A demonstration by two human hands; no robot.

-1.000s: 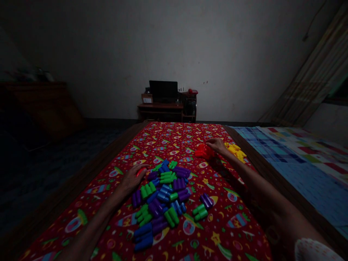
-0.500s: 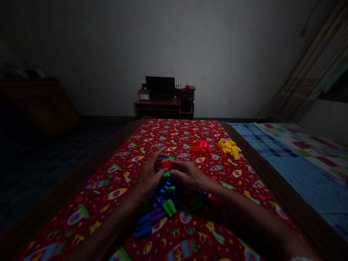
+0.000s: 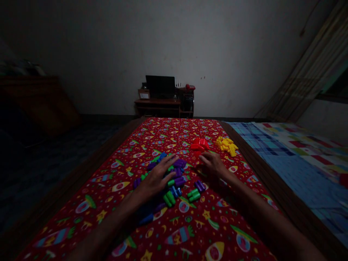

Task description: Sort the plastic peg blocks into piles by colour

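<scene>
My left hand (image 3: 157,177) lies with fingers spread on a mixed pile of purple, blue and green plastic blocks (image 3: 174,183) on a red patterned cloth (image 3: 163,232). My right hand (image 3: 213,165) reaches forward just short of a small heap of red blocks (image 3: 199,144). Its fingers are curled round a red block that is mostly hidden. A heap of yellow blocks (image 3: 227,145) sits to the right of the red heap. A green block (image 3: 193,195) and a purple one (image 3: 200,185) lie apart at the pile's right side.
The cloth covers a long surface with a wooden edge (image 3: 261,170). A checked blue and multicoloured mat (image 3: 296,159) lies to the right. A low desk with a dark screen (image 3: 160,87) stands at the far wall. The room is dim.
The red block passed from my left hand to my right between the pile and the red heap. My right hand has gone forward with it, and my left has dropped back onto the pile.
</scene>
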